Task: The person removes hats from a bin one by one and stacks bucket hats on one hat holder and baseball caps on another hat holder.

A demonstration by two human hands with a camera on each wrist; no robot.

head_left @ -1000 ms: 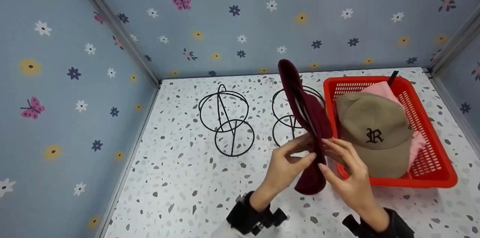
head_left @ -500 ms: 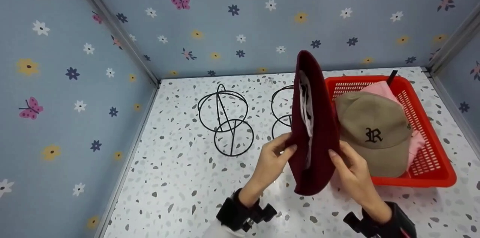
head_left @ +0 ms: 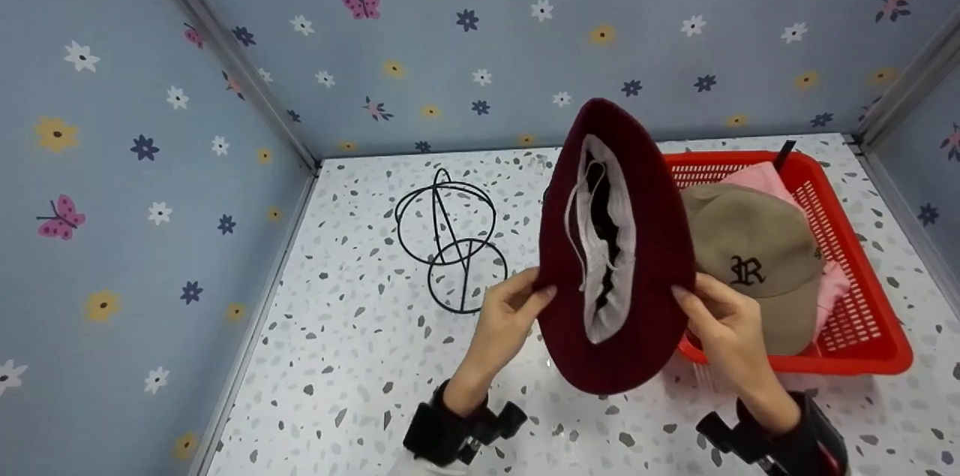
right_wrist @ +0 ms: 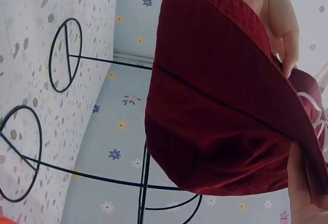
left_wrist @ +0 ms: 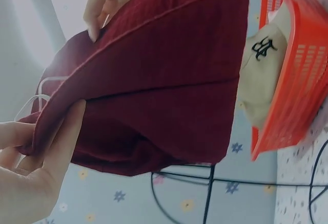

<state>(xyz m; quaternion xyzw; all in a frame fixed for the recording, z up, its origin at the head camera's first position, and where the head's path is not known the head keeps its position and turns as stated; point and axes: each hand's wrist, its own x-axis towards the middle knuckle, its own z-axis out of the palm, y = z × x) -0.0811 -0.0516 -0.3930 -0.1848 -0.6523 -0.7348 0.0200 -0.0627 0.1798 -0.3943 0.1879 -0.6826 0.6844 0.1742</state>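
Note:
Between my two hands hangs a dark red bucket hat (head_left: 652, 236), its underside turned up toward the head camera. The opening gapes in a long oval, showing a grey-white lining (head_left: 621, 213) and a thin white drawstring. My left hand (head_left: 502, 322) pinches the left side of the brim between thumb and fingers. On the opposite side, my right hand (head_left: 731, 329) pinches the brim the same way. Both wrist views show the crown (left_wrist: 169, 65) hanging below the brim with a seam across it. Under the hat, a second black wire stand (right_wrist: 144, 185) is mostly hidden in the head view.
A black wire hat stand (head_left: 466, 266) stands left of the hat on the speckled white table (head_left: 352, 386). To the right sits a red plastic basket (head_left: 862, 363) holding a khaki cap (head_left: 750, 236) and pink cloth (head_left: 761, 179). Flowered wall panels (head_left: 510, 48) enclose the back and sides.
The hat was folded nearly flat and edge-on; now its brim is spread and its opening faces up. My hands have moved apart, the left one leftward and the right one slightly rightward.

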